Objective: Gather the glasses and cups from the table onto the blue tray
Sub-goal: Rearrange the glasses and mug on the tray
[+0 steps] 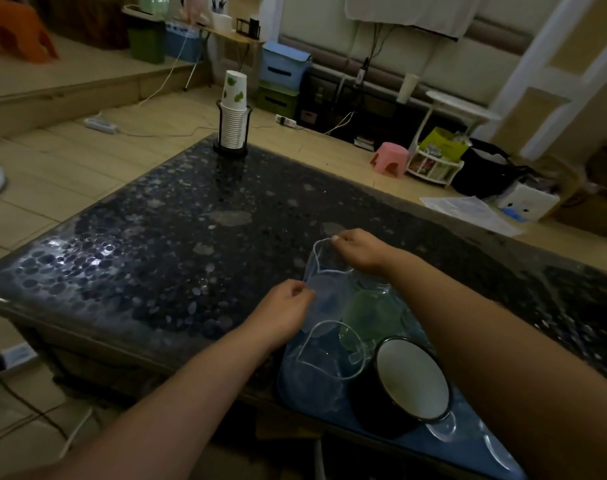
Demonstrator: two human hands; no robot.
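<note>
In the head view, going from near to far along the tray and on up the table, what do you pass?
Black enamel mug → clear glass jug → green glass → clear jug at the far end of the blue tray, right hand on its rim → paper cup stack at the far table corner.

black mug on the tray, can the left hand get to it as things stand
Probably yes. The black mug stands at the tray's near end, its top open. The left hand sits just beyond, though the clear jug stands between them, so it would reach over.
</note>
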